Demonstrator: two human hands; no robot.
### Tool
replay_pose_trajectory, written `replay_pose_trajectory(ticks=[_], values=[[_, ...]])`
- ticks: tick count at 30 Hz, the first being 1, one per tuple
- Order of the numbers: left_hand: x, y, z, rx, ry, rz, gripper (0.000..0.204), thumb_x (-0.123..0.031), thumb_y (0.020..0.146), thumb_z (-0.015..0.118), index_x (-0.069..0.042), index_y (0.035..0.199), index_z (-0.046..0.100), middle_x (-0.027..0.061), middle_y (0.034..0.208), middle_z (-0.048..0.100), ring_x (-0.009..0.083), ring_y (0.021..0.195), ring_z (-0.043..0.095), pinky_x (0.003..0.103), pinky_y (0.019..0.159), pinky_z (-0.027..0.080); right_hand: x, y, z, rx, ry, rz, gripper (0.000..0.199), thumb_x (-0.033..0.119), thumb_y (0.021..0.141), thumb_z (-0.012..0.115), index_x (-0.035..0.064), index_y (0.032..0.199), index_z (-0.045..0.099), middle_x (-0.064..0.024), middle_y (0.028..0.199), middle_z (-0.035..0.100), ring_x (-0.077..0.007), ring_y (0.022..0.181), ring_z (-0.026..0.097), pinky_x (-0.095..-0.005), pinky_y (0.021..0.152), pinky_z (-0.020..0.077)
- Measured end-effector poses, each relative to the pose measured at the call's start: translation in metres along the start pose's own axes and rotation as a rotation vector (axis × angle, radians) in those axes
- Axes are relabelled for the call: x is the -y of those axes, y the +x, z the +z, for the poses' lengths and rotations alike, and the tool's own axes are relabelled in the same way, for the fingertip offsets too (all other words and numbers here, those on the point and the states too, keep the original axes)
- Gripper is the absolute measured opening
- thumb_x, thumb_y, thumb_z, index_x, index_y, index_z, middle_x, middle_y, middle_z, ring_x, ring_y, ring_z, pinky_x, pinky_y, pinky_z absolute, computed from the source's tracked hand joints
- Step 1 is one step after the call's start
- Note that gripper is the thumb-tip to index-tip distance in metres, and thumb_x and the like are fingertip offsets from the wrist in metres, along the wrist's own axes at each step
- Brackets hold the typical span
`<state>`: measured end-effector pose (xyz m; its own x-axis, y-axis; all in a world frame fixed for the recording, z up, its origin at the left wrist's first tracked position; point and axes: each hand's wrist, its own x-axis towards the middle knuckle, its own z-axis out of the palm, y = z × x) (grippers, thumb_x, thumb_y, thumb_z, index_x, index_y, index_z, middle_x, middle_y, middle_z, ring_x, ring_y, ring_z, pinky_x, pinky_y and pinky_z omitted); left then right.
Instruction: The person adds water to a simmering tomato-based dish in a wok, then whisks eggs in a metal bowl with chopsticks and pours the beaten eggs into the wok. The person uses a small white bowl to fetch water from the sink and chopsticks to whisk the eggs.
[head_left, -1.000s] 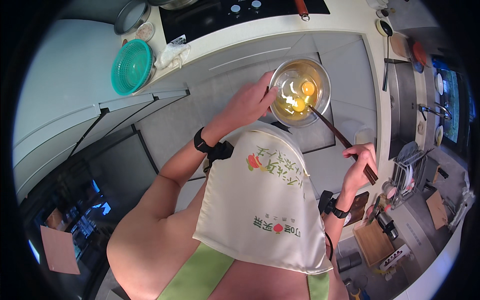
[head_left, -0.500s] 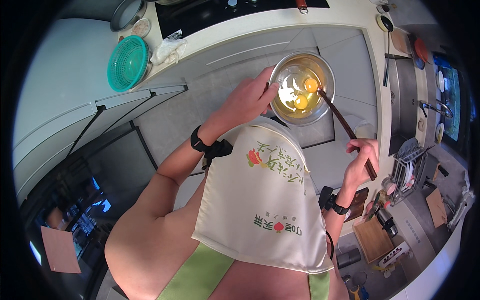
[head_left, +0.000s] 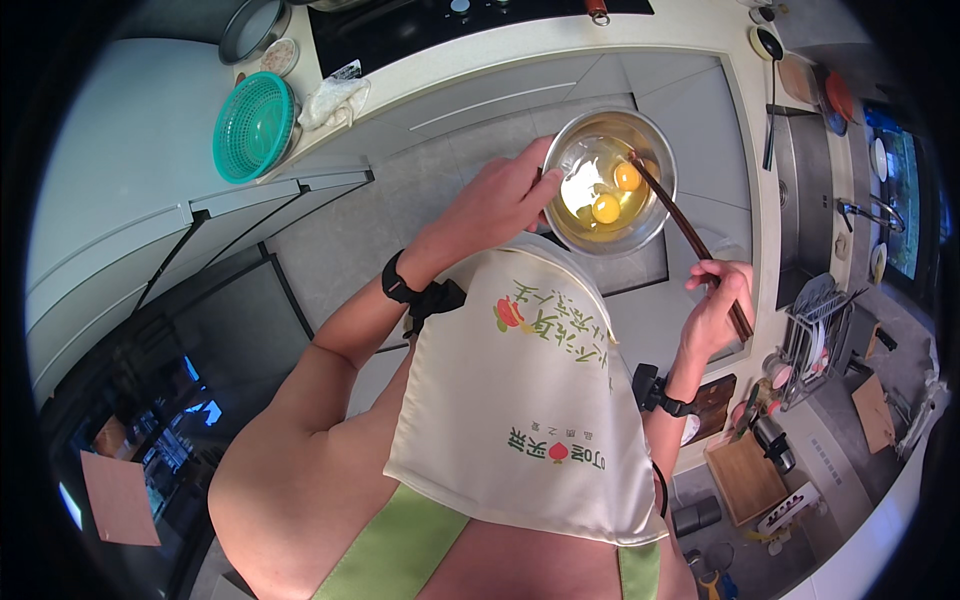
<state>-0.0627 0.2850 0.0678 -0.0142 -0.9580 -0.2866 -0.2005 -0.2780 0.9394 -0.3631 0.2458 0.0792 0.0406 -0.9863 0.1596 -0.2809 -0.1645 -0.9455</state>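
Note:
My left hand point(head_left: 515, 192) grips the left rim of a round metal bowl point(head_left: 668, 150), holding it up in the air in front of my apron. In the bowl lie two raw eggs with whole yolks point(head_left: 605, 208) and clear egg white around them. My right hand point(head_left: 722, 300) is closed around a pair of dark brown chopsticks point(head_left: 690, 232). Their tips reach over the bowl's right rim and rest beside the upper yolk. Part of the left fingers is hidden beneath the bowl.
Along the front counter are a black cooktop point(head_left: 420, 25), a teal basket point(head_left: 253, 128) and a white cloth point(head_left: 335, 102). To the right are a ladle point(head_left: 767, 42), a sink point(head_left: 800, 200) with a tap point(head_left: 870, 213), a dish rack point(head_left: 818, 335) and a wooden cutting board point(head_left: 747, 478).
The chopstick tips have moved up and slightly left inside the bowl, and my right hand has risen a little. The bowl has shifted slightly right and down.

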Motion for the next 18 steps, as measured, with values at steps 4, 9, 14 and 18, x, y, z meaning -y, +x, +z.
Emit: replay_pose_trajectory(ticks=[4,9,14,18], values=[[0.0,0.0,0.003,0.014,-0.027,-0.002,0.041,-0.021,0.109,0.049,-0.004,0.146,0.048,0.0047,0.067,0.062,0.012,0.055,0.062,0.029,0.057,0.05,-0.003,0.003,0.01,0.021,0.034,-0.009,0.053,0.037,0.111,0.051,-0.009,0.088,0.066,-0.0135,0.087,0.062,-0.0208,0.064,0.062,-0.0307,0.059,0.0506],[0.001,0.0,0.004,0.015,-0.024,-0.012,0.039,-0.021,0.109,0.049,-0.004,0.144,0.049,0.0041,0.067,0.062,0.0116,0.055,0.062,0.029,0.057,0.05,-0.004,0.004,0.017,0.007,0.097,-0.046,0.057,0.04,0.111,0.05,-0.009,0.086,0.066,-0.014,0.087,0.062,-0.0208,0.064,0.062,-0.0301,0.058,0.0506],[0.001,-0.002,0.003,0.016,-0.027,-0.026,0.033,-0.023,0.109,0.047,-0.003,0.135,0.05,0.0111,0.069,0.064,0.0218,0.057,0.065,0.037,0.06,0.051,-0.004,0.005,0.009,-0.043,0.154,-0.003,0.062,0.044,0.111,0.047,-0.009,0.085,0.065,-0.0138,0.083,0.062,-0.0202,0.063,0.061,-0.03,0.057,0.05],[0.002,-0.002,0.004,0.004,-0.043,-0.02,0.033,-0.023,0.109,0.047,-0.002,0.134,0.05,0.0116,0.068,0.064,0.022,0.056,0.065,0.037,0.06,0.051,-0.005,0.007,0.006,-0.007,0.048,0.016,0.058,0.042,0.111,0.048,-0.0085,0.087,0.066,-0.0144,0.086,0.064,-0.0205,0.065,0.063,-0.0301,0.058,0.0514]])
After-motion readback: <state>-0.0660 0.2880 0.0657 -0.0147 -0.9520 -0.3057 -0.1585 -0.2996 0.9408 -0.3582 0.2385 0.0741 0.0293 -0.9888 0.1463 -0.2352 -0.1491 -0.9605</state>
